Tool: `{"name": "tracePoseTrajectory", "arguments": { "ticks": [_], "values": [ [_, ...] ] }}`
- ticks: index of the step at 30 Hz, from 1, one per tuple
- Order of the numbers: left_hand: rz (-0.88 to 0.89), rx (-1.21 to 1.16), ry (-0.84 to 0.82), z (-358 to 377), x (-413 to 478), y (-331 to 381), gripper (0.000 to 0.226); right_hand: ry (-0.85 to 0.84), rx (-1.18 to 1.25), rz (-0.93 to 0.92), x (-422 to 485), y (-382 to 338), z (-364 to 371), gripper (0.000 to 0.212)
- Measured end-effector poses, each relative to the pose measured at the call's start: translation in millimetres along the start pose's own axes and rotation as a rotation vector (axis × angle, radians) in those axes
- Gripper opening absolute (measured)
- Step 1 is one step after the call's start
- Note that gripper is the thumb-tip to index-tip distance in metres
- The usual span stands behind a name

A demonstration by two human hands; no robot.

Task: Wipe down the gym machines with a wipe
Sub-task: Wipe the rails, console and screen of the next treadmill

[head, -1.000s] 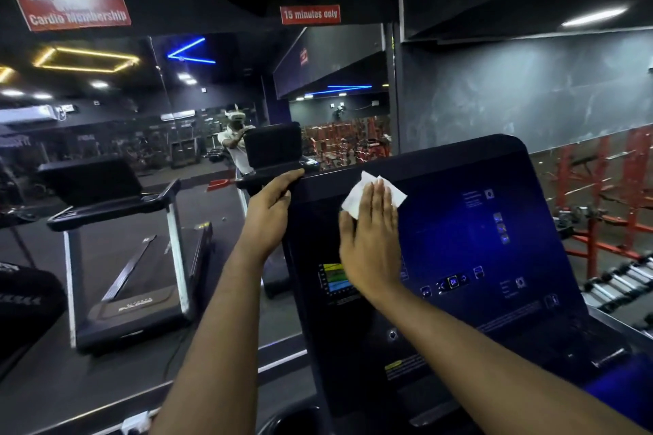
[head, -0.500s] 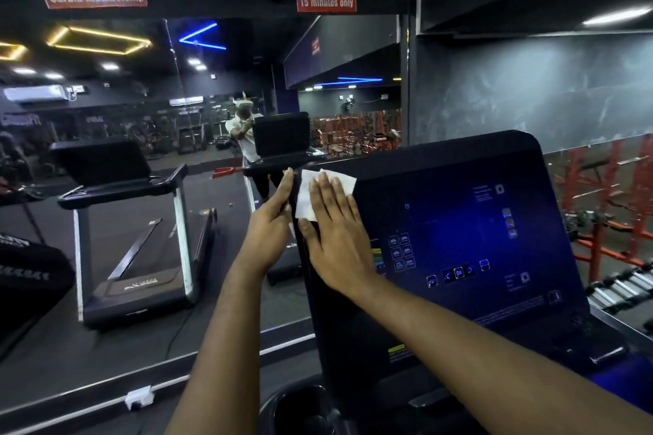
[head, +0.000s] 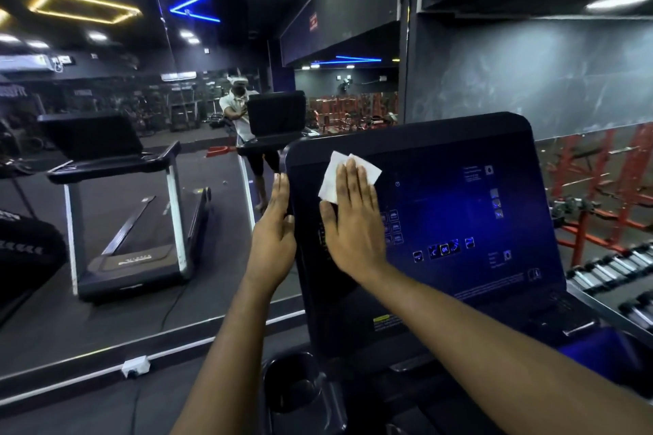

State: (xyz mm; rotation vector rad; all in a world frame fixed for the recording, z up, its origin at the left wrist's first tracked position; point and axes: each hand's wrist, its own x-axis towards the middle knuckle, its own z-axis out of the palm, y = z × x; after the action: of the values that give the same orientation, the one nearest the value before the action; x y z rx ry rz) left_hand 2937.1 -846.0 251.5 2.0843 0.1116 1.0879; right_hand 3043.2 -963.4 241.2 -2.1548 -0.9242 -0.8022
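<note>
Flat right hand point(head: 353, 222) presses wipe point(head: 332, 176) on treadmill console point(head: 441, 194) upper left. Wipe has slid right, off edge. Left hand point(head: 274, 233) open, bracing side. Right part of screen likely next.

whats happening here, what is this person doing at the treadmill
A person is cleaning the dark treadmill console panel with a thin white wipe. The right hand presses the wipe flat against the panel's upper left area, fingers straight. The left hand lies flat along the panel's left edge, apparently steadying it. The lit control icons sit uncovered to the right.
</note>
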Motion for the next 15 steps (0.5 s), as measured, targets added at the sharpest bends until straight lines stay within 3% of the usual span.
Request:
{"name": "tracePoseTrajectory", "arguments": {
  "ticks": [6, 9, 12, 15],
  "values": [
    [-0.011, 0.041, -0.009, 1.5, -3.5, -0.4, 0.073, -0.222, -0.025, -0.293, -111.6, 9.5, 7.8, 0.068],
    [-0.027, 0.057, -0.021, -0.6, -4.1, 0.8, 0.072, -0.157, -0.034, -0.249, -74.9, 12.0, 5.8, 0.065],
    [-0.02, 0.06, -0.031, -2.9, -6.3, 5.3, 0.072, -0.052, -0.038, -0.087, -13.3, 3.4, -2.0, 0.066],
    [-0.028, 0.056, -0.035, -5.3, -5.9, 3.7, 0.072, -0.033, 0.023, -0.026, -27.6, -8.1, 2.4, 0.067]
  ]
}}
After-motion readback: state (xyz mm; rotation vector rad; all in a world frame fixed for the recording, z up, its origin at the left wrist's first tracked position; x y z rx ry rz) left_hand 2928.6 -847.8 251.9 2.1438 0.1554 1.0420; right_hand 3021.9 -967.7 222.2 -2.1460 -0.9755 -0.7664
